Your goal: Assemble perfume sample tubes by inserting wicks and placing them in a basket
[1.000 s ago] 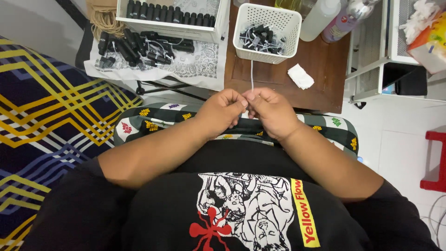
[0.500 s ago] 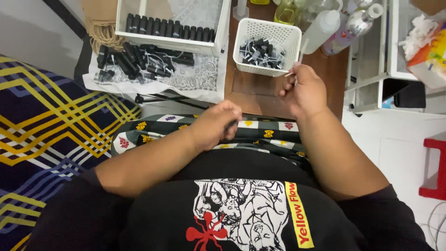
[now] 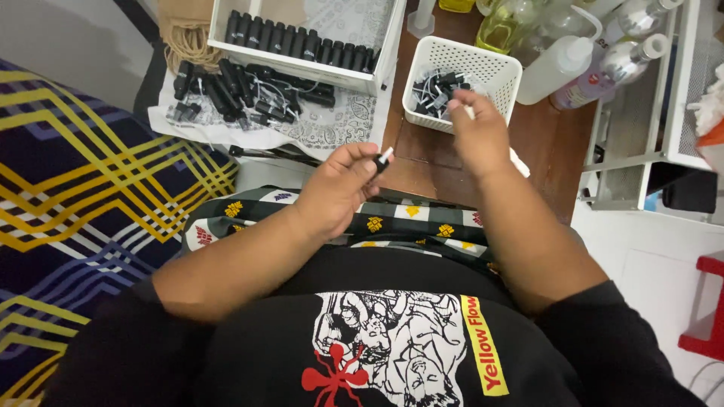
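Pinching a small black vial (image 3: pixel 379 160) with a white tip between closed fingertips just short of the white basket (image 3: pixel 494 75), the left hand (image 3: pixel 343 181) holds something judged light, rigid and slippery, best gripped mid-barrel, while the right hand (image 3: pixel 477 134), fingers curled round a small pale piece, hovers at the basket's near rim.

Home floor workspace: patterned blanket (image 3: pixel 83 196), bottles (image 3: pixel 558 68).

White slatted basket (image 3: pixel 494 71), black vials (image 3: pixel 302 47), brown table (image 3: pixel 554 136), navy blanket (image 3: pixel 83 196) with yellow zigzags
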